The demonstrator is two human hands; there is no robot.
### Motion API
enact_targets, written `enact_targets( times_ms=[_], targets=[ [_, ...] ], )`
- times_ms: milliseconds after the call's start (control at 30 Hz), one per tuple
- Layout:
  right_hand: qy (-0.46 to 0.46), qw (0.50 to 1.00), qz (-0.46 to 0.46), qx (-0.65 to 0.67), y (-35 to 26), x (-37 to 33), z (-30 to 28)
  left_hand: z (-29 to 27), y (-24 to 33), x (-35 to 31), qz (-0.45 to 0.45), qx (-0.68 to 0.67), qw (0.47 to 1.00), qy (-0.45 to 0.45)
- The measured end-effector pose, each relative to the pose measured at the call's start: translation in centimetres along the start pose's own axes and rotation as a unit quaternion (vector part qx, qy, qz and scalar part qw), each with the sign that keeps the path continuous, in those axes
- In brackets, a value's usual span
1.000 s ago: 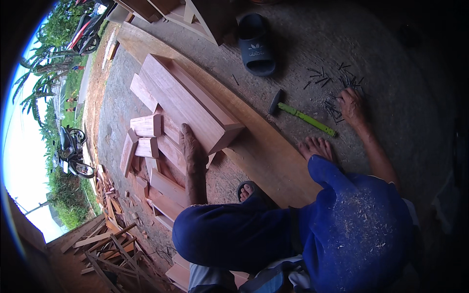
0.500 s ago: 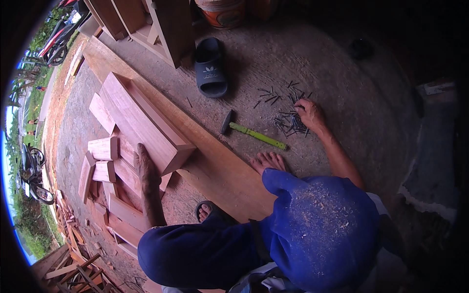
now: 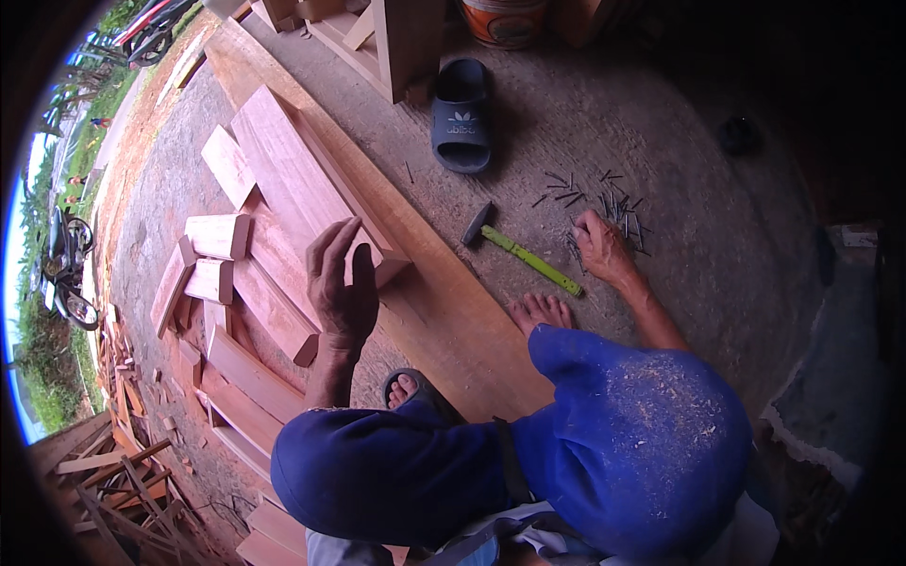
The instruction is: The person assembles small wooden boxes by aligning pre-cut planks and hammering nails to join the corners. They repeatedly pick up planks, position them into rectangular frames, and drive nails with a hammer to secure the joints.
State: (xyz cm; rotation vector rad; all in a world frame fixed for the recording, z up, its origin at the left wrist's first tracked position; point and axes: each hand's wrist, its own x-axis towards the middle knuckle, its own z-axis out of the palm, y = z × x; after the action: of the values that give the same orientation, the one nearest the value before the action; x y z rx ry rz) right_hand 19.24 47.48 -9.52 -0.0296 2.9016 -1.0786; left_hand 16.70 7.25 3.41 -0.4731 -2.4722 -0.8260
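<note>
A long trough-like piece of joined pale wooden boards [image 3: 297, 160] lies on a wide plank [image 3: 453, 311]. Beside its near end my left hand [image 3: 342, 288] is raised, fingers spread and holding nothing; whether its fingertips touch the wood I cannot tell. Over on the right, my right hand [image 3: 609, 253] is down at a loose heap of dark nails [image 3: 623, 209] on the concrete floor. Its fingers are bent together, and what is between them is hidden. Between the nails and the plank rests a hammer [image 3: 528, 257] with a bright green handle and dark head.
Several cut wood blocks [image 3: 217, 236] and boards [image 3: 255, 377] are stacked left of the plank. A dark slide sandal [image 3: 461, 118] sits beyond the hammer, near a wooden frame [image 3: 406, 42] and an orange bucket [image 3: 505, 21]. Scrap wood [image 3: 123, 491] is heaped at lower left.
My left hand has come off the side of the wooden piece and spread its fingers. My right hand has shifted to the near left side of the nails. The whole view has swung somewhat.
</note>
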Motion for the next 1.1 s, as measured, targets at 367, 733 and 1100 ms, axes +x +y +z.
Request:
enact_targets(
  times_ms=[367, 733, 1100],
  targets=[
    [-0.242, 0.912, -0.035, 0.328, -19.3, 1.9, 1.9, 2.1, 2.0, -3.7, 0.054, -0.120, 0.965, -0.226],
    [-0.168, 0.974, -0.098, -0.114, -6.0, 1.1, 5.3, 0.0, -4.6, -2.8, -0.182, -0.104, 0.976, -0.058],
    [-0.254, 0.964, 0.045, 0.066, -9.1, 3.0, 3.2, 0.6, -5.8, -3.6, -0.171, -0.102, 0.979, -0.047]
  ],
)
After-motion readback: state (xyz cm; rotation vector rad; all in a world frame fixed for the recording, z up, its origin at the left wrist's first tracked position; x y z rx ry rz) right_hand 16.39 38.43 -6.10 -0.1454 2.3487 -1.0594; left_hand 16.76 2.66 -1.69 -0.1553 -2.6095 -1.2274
